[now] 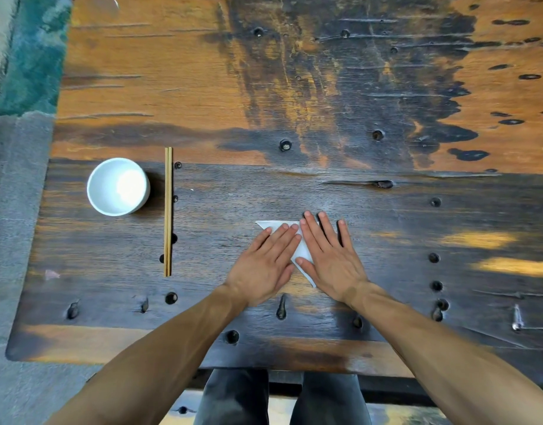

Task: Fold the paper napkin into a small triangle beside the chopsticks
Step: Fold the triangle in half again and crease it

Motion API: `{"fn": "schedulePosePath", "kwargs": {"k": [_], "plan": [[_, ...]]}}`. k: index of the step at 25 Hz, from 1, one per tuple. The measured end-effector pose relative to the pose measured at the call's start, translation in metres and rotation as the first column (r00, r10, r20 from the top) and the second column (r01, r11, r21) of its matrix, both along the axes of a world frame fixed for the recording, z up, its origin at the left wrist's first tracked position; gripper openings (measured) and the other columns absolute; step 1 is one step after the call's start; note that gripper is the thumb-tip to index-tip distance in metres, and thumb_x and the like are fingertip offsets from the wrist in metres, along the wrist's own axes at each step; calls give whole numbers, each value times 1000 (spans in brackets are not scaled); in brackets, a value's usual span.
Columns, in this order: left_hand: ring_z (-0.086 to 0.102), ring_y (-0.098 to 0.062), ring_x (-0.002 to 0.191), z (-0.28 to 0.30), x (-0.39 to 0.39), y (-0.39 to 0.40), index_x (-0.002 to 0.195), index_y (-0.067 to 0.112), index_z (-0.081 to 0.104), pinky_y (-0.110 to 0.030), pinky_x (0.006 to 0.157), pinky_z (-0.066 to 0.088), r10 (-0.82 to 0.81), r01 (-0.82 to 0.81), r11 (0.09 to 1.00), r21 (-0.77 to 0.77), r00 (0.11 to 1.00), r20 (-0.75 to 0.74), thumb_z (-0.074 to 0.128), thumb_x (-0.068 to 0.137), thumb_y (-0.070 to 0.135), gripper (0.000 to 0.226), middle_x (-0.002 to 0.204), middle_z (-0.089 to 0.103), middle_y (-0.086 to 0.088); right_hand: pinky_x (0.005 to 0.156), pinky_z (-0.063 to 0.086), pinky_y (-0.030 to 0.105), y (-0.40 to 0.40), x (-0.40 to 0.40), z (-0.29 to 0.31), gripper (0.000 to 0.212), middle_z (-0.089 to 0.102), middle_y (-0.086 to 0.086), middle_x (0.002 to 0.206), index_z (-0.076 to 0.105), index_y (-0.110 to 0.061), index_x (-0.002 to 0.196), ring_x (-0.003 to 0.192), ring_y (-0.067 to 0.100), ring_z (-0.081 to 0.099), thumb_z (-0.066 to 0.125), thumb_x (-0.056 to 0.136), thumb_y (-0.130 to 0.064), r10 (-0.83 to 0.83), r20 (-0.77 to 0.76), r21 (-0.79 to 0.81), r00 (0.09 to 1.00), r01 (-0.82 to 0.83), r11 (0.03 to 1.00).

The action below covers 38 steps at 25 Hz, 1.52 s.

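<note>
A white paper napkin [304, 251] lies flat on the dark wooden worktop [233, 210], just right of the frame's centre, folded into a triangle whose upper edge runs level and whose lower tip points toward the bottom of the frame. Both of a person's bare hands lie palm down on it: the left hand [265, 265] covers the triangle's left part, its fingers [282, 237] straight and close together, angled up and to the right; the right hand [331, 259] covers the right part, its fingers [313, 231] straight and slightly fanned, the thumb resting on the paper near the lower tip. Neither hand curls round anything. The fingertips of the two hands meet near the napkin's upper edge, and only its upper left corner, a strip between the hands and the lower tip stay visible. Well apart to the left, a pair of wooden chopsticks [168, 211] lies side by side, running straight up and down the frame. Just left of them stands a white bowl [118, 187]. The weathered worktop, paler orange in its upper half, is studded with dark holes. A teal rug [27, 56] shows at the upper left, and dark trouser legs [236, 397] at the bottom edge.
</note>
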<state>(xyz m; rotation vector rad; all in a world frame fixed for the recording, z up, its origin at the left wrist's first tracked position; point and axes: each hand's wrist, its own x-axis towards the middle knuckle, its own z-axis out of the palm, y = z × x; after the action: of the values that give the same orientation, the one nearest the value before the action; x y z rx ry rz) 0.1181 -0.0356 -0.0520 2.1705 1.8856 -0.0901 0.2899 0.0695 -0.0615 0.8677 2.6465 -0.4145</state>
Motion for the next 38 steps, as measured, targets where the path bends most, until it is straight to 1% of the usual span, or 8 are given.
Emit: {"fn": "schedulePosePath", "kwargs": {"k": [8,19,22,26,28,31,36,38], "plan": [[-18,-21,148,-10,6,8,153,8,-10,-42,122,-2,141,-144,972,-187,990,-28,3,99,58,74,162,-14,-8,120,-6,52,-4,-2,-5,74,-16,4,163,-13,-13,153,149,23,-18,8,98,-59,-22,7,-17,1000,22,1000],[-10,-22,150,-15,-42,13,154,8,-4,-45,122,7,96,-105,983,-149,993,-62,0,99,57,74,163,-10,-7,120,0,56,-5,-3,-11,75,-7,5,164,-4,-16,156,151,26,-9,18,99,-59,-43,-5,12,999,43,999],[-12,-21,149,-15,-50,-1,154,8,-6,-47,121,8,160,-171,971,-164,984,-78,3,100,55,71,163,-12,-7,120,0,56,-5,-2,-11,75,-8,5,164,-7,-17,155,150,26,-11,16,99,-60,-47,1,12,999,47,999],[-13,-23,149,-7,-36,-11,153,7,-7,-46,122,-2,358,-361,924,-126,933,-43,9,102,53,71,162,-13,-9,120,-2,54,-6,-2,-8,76,-9,5,164,-9,-16,155,150,24,-12,20,99,-59,-69,-46,19,997,70,997],[-8,-22,150,-4,-13,-6,154,7,-2,-48,122,3,255,-252,964,-87,967,23,13,103,53,71,163,-7,-10,120,-3,51,-8,1,-4,76,-4,7,165,-4,-12,155,151,23,-7,23,100,-55,-105,-109,22,988,108,994],[-8,-20,150,-1,19,11,154,8,1,-48,122,5,170,-166,984,-69,984,61,10,102,55,71,164,-4,-8,121,2,52,-8,8,-2,72,0,7,165,1,-10,156,151,22,-5,19,100,-52,-109,-111,21,988,112,994],[-20,-15,148,-8,34,21,154,12,-9,-47,121,-6,246,-239,958,-159,969,28,-3,96,60,75,163,-14,-4,121,-6,49,0,8,-5,70,-6,2,165,-2,-14,155,150,19,-15,3,99,-54,-63,-2,14,998,63,998],[-21,-15,147,-13,31,14,154,13,-9,-45,121,-7,306,-297,937,-185,952,24,-4,96,60,74,163,-15,-2,120,-10,47,-1,6,-8,71,-8,0,164,-3,-16,156,149,19,-17,5,99,-56,-71,-1,10,997,71,997]]}}
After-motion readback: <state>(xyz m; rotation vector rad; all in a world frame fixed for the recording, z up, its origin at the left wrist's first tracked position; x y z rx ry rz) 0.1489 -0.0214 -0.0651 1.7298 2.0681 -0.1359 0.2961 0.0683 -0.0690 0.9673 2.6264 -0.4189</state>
